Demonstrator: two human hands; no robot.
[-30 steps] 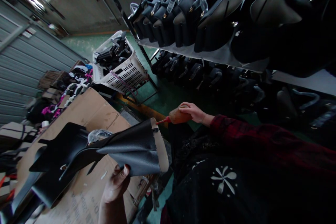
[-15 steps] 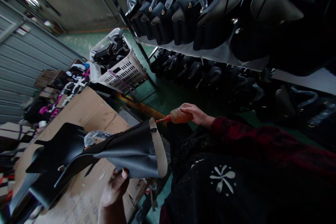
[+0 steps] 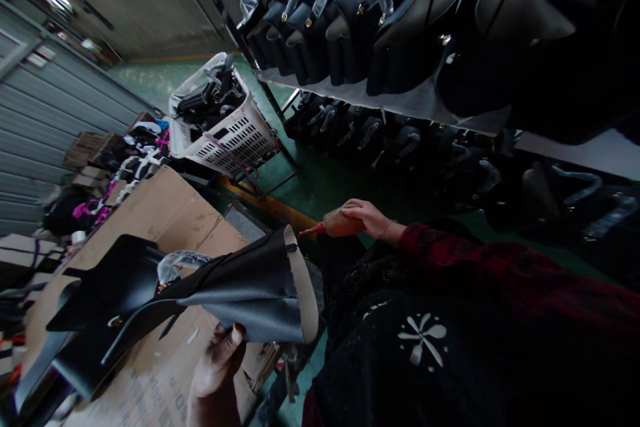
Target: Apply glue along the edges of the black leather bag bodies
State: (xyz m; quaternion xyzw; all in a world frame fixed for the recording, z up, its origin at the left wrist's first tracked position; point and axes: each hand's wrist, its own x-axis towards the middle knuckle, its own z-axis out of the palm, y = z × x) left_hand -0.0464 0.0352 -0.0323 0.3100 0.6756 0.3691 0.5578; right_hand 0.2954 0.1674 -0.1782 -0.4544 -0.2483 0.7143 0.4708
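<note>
My left hand (image 3: 215,370) grips from below a black leather bag piece (image 3: 235,287) with a pale unfinished edge on its right side. The piece stretches left over a cardboard sheet (image 3: 165,213). A clear plastic wrap covers a metal fitting near its middle. My right hand (image 3: 367,217), in a red plaid sleeve, holds a small brownish glue bottle (image 3: 337,223). The bottle's red nozzle points left, close to the upper corner of the pale edge.
A rack (image 3: 400,103) on the right carries rows of black handbags on two shelves. A white plastic basket (image 3: 230,137) full of black parts stands beyond the cardboard. Boxes and colourful scraps (image 3: 100,180) pile up at the left by a grey shutter wall.
The bag piece has dropped slightly in view with the head's small shift. The bottle's nozzle stays close to the pale edge's upper corner; both hands keep their grips.
</note>
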